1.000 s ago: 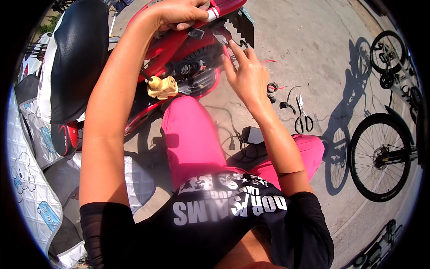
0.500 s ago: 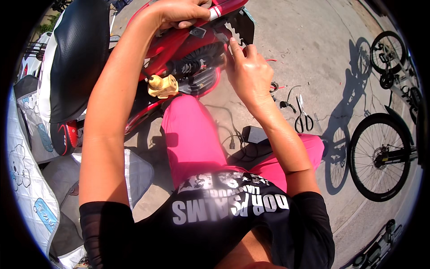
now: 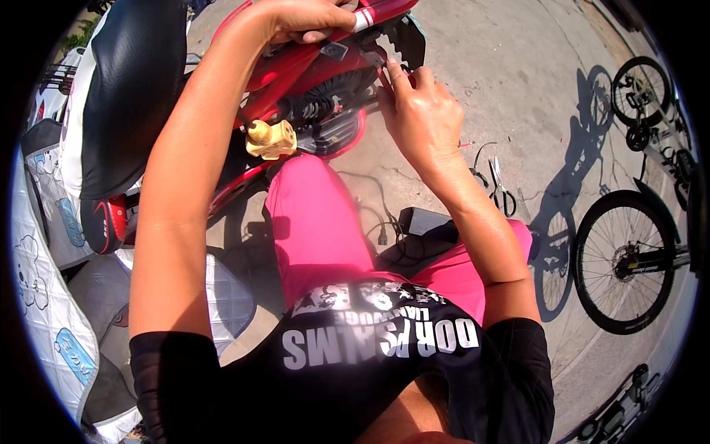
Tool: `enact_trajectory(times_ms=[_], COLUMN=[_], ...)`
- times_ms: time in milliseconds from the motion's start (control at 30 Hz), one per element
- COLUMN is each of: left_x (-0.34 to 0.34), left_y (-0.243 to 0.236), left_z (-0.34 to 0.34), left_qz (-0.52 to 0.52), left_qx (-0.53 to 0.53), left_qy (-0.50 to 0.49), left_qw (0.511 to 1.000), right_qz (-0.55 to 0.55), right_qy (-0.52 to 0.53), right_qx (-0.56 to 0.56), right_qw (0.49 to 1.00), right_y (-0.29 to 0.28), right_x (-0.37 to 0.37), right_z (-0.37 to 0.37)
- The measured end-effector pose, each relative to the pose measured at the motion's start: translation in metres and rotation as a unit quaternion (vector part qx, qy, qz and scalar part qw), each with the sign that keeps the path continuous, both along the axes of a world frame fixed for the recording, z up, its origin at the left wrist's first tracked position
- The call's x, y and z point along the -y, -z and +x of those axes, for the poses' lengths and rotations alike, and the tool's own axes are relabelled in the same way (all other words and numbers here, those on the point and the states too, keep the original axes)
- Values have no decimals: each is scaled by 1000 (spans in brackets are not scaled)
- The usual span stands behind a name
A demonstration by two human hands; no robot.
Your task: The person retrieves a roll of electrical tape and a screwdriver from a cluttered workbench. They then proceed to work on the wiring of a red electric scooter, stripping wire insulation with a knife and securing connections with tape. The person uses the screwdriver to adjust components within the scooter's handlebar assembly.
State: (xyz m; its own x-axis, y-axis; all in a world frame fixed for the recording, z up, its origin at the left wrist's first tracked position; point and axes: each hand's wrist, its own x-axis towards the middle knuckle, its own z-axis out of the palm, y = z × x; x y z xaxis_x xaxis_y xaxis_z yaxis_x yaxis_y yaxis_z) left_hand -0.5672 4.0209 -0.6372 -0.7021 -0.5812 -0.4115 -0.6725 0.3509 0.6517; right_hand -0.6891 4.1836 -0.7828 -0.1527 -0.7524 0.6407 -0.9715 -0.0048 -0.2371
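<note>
At the top of the head view is a red two-wheeler, probably a scooter. My left hand (image 3: 314,18) has its fingers curled at the scooter's red frame tube (image 3: 390,10), beside white stripes. Lower and to the right, my right hand (image 3: 423,111) reaches in beside a dark jagged-edged panel (image 3: 411,43). Its index finger points forward and the other fingers are bent in; whatever the fingertips pinch is hidden. A black coil spring (image 3: 316,108) sits left of this hand. Below the spring, a yellow block-shaped part (image 3: 271,140) hangs above my pink-trousered knee.
Black-handled scissors (image 3: 497,185) lie on the concrete right of my right forearm. A dark box (image 3: 427,223) and loose cables (image 3: 383,235) are by my legs. At left are a black seat (image 3: 137,96) and a quilted cover (image 3: 33,222); at right stands a bicycle (image 3: 626,260).
My right hand has shifted slightly right, its fingers still at the same part of the scooter. The left hand stays on the tube. The view has moved a little.
</note>
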Motion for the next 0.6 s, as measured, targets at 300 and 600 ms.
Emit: enact_trajectory(times_ms=[300, 600], left_x=[-3, 4], left_y=[-1, 8], left_z=[-2, -1], left_qz=[-3, 26], left_qx=[5, -37], left_qy=[-17, 6], left_qw=[1000, 999], right_qz=[22, 13], right_qy=[3, -54], right_qx=[-71, -63], right_qw=[997, 996], right_y=[-2, -16], right_x=[1, 1], right_z=[-8, -18])
